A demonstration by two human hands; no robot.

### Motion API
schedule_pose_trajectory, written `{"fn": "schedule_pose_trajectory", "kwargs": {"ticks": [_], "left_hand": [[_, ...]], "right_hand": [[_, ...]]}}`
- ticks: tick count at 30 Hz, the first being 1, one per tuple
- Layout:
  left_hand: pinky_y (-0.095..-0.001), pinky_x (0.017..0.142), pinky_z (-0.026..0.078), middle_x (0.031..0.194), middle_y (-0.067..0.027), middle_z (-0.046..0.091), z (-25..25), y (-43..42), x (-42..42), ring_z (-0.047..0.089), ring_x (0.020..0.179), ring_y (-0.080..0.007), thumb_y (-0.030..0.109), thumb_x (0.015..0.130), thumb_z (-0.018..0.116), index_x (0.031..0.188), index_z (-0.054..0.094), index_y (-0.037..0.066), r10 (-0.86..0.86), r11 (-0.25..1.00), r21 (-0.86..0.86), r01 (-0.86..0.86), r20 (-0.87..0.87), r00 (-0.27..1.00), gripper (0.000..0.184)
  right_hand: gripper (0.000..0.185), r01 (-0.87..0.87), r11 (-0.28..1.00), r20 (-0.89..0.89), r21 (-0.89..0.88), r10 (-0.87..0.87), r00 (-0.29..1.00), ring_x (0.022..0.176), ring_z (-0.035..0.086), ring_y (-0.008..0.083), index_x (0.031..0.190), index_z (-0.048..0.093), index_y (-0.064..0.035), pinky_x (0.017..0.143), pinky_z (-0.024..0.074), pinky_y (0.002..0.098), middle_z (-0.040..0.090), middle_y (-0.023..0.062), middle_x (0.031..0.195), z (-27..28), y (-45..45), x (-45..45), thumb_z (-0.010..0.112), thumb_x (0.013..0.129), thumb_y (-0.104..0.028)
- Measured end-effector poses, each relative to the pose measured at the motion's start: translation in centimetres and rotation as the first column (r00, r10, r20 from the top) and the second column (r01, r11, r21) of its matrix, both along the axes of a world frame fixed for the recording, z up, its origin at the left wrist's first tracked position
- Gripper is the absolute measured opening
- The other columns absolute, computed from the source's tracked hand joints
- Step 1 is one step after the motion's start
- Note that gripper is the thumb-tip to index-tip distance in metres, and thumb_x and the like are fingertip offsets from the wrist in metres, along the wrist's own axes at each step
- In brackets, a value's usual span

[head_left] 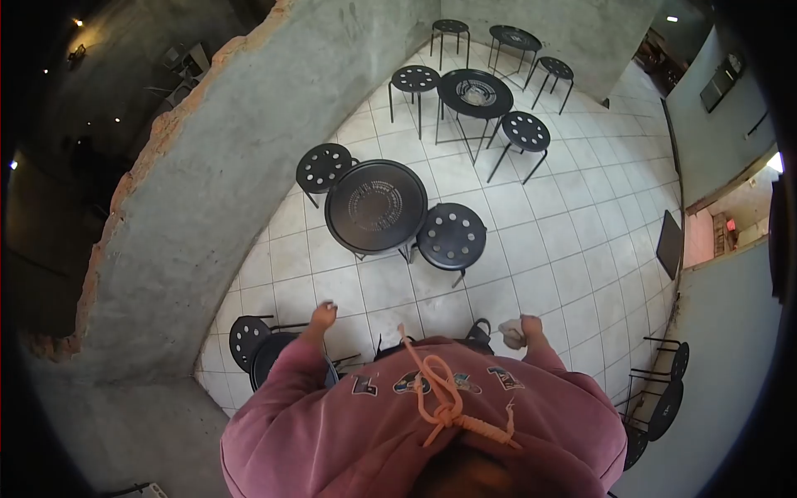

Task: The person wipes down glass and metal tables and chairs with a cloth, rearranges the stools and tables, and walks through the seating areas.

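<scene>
My right hand (532, 326) is closed around a crumpled greyish cloth (512, 334), which hangs beside my body above the tiled floor. My left hand (324, 314) is held out on the other side with its fingers curled in, and nothing shows in it. Ahead stands a round black table (376, 206) with a pattern of marks on its top. One black stool with round holes (452, 236) is close to its right side, and another stool (325, 168) touches or nearly touches its far left side. Both hands are apart from the furniture.
Farther off, a second round table (475, 93) stands among stools, with another table (515, 37) behind it. A stool (249, 343) and a dark round top are by my left arm. Stools (667, 410) line the right wall. A broken-edged grey wall (191, 191) runs along the left.
</scene>
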State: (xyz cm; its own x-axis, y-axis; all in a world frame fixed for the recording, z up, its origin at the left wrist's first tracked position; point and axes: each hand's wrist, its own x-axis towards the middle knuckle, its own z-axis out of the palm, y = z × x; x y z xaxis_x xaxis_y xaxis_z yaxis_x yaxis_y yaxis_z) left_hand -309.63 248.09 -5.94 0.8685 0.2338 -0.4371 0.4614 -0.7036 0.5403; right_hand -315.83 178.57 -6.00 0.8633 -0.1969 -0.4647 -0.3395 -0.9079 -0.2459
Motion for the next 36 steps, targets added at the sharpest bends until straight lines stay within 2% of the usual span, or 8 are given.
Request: {"fn": "schedule_pose_trajectory", "kwargs": {"ticks": [4,8,10,21,24,28,33,36], "left_hand": [[-0.0333,0.083,0.045,0.1,-0.0171,0.063,6.8,-8.5,6.1,0.059,0.095,-0.0296,0.029,0.078,0.054,0.113,0.056,0.006,-0.099,0.995,0.009,0.099,-0.013,0.995,0.042],[-0.0326,0.084,0.044,0.101,-0.0177,0.062,8.3,-19.0,7.9,0.059,0.095,-0.0283,0.029,0.078,0.053,0.114,0.055,0.004,-0.195,0.981,0.002,0.196,-0.039,0.98,0.043],[-0.0321,0.082,0.045,0.097,-0.0171,0.063,6.9,-24.2,7.9,0.059,0.092,-0.0265,0.027,0.079,0.053,0.117,0.053,0.004,-0.271,0.961,-0.071,0.267,-0.064,0.96,0.044],[-0.0343,0.096,0.037,0.119,-0.0171,0.053,2.9,-43.1,10.6,0.048,0.113,-0.0304,0.033,0.081,0.051,0.116,0.054,0.004,-0.481,0.873,-0.244,0.422,-0.291,0.827,0.045],[-0.0344,0.095,0.038,0.119,-0.0167,0.053,4.2,-46.6,13.6,0.049,0.111,-0.0306,0.034,0.081,0.05,0.116,0.054,0.004,-0.442,0.896,-0.2,0.397,-0.304,0.844,0.046],[-0.0353,0.093,0.039,0.118,-0.0177,0.053,5.9,-51.1,18.9,0.05,0.111,-0.0311,0.034,0.082,0.049,0.115,0.054,0.005,-0.515,0.857,-0.141,0.496,-0.299,0.804,0.045],[-0.0388,0.096,0.036,0.121,-0.0183,0.051,3.3,-57.0,27.1,0.047,0.113,-0.0335,0.033,0.082,0.046,0.117,0.054,0.006,-0.592,0.796,-0.088,0.599,-0.318,0.741,0.045],[-0.0392,0.093,0.039,0.121,-0.0182,0.051,1.5,-61.3,34.1,0.049,0.111,-0.0342,0.033,0.083,0.045,0.114,0.056,0.006,-0.602,0.786,-0.128,0.605,-0.377,0.704,0.043]], "right_hand": [[0.034,0.63,0.521,-0.081,0.577,-0.73,0.678,0.084,0.061,0.0269,0.091,0.065,0.0032,0.074,0.0457,0.0347,0.065,0.0183,0.089,4.2,-3.1,-0.8,0.058,0.074,-0.025],[0.03,0.671,0.403,-0.121,0.622,-0.798,0.59,0.081,0.061,0.0278,0.088,0.066,0.0,0.074,0.0463,0.036,0.065,0.0189,0.087,5.8,-9.4,-4.7,0.054,0.078,-0.025],[0.03,0.071,0.997,0.088,-0.01,-0.07,0.994,0.082,0.061,0.0324,0.086,0.066,-0.0039,0.074,0.0472,0.0396,0.063,0.0206,0.088,3.1,-15.6,-8.0,0.048,0.082,-0.027],[0.028,-0.164,0.985,-0.243,-0.054,0.147,0.959,0.081,0.062,0.0334,0.084,0.063,-0.004,0.067,0.0485,0.0382,0.063,0.02,0.086,2.1,-34.8,-16.8,0.057,0.075,-0.029],[0.023,0.51,0.855,-0.234,0.098,-0.478,0.847,0.078,0.062,0.0328,0.081,0.063,-0.0059,0.067,0.0489,0.0382,0.063,0.0179,0.084,1.3,-36.1,-11.0,0.053,0.076,-0.026],[0.03,-0.014,1.0,-0.163,-0.014,0.011,0.987,0.088,0.06,0.034,0.088,0.065,-0.008,0.076,0.0468,0.0418,0.063,0.0163,0.095,0.3,-37.8,-0.3,0.043,0.082,-0.028],[0.032,0.532,0.724,-0.095,0.439,-0.551,0.829,0.094,0.058,0.0319,0.092,0.064,-0.0067,0.082,0.0456,0.0379,0.062,0.0144,0.098,6.7,-37.3,13.2,0.043,0.081,-0.029],[0.034,0.315,0.907,-0.015,0.281,-0.324,0.946,0.098,0.056,0.0309,0.094,0.064,-0.0063,0.086,0.0437,0.0365,0.062,0.0136,0.102,5.0,-42.3,18.6,0.046,0.079,-0.032]]}}
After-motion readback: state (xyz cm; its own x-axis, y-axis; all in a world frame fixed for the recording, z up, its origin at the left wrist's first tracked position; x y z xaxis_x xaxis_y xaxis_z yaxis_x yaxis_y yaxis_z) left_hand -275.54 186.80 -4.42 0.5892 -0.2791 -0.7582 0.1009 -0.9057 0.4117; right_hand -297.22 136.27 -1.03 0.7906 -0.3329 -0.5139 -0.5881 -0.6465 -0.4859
